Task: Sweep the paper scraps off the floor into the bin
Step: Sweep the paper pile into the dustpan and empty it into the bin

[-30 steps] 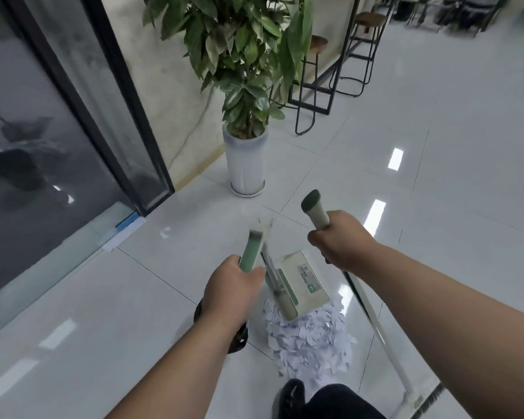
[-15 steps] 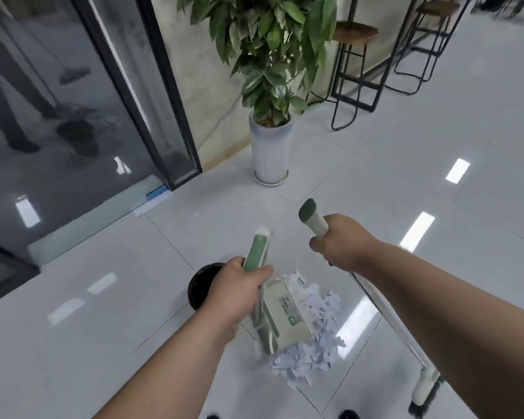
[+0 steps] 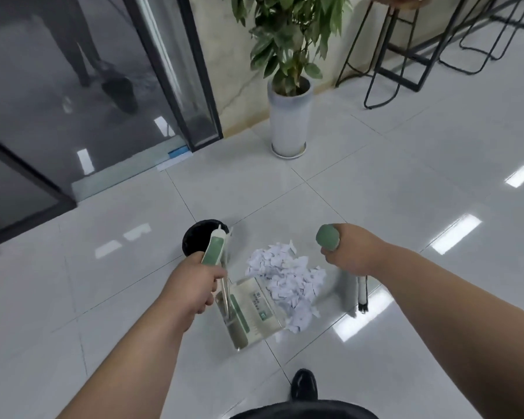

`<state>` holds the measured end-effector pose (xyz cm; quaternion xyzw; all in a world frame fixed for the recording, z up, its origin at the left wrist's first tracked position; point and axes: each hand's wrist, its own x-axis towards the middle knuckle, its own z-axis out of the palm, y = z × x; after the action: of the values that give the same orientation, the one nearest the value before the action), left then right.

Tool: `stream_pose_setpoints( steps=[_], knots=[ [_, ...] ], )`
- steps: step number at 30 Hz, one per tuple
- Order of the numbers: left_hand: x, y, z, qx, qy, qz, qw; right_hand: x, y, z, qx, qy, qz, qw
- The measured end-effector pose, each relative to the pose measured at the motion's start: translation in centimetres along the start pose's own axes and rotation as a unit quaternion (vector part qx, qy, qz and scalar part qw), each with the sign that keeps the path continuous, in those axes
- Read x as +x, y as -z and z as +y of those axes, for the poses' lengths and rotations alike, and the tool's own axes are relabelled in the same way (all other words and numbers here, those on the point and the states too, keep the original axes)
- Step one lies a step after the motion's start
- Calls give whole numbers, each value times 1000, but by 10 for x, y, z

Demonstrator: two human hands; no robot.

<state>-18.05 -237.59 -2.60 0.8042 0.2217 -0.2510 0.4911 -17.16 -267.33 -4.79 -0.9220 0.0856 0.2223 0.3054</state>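
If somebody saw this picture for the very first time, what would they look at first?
Probably the white heap of paper scraps in the middle of the shiny floor, right beside the dustpan. The left hand grips the dustpan's handle and the right hand grips the broom. A black bin stands just beyond the left hand, with a leafy plant farther back.

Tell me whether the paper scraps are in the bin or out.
Out: the paper scraps lie heaped on the floor by the dustpan, apart from the bin.
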Motion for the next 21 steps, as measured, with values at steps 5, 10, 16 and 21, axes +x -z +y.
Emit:
stream_pose_setpoints(
  steps=[5, 10, 16, 21],
  knots=[
    [-37, -14, -36, 6, -21, 19, 1000, -30, -23, 25, -69, 9, -37, 997],
    [-69, -30, -99, 15, 17, 38, 999, -64, -66, 53, -4, -33, -95, 995],
    [-107, -40, -181, -12, 74, 30, 997, -114, -115, 79, 210, -49, -157, 964],
    [-130, -52, -238, -63, 71, 72, 993, -154, -144, 88, 473, -155, -94, 862]
  ],
)
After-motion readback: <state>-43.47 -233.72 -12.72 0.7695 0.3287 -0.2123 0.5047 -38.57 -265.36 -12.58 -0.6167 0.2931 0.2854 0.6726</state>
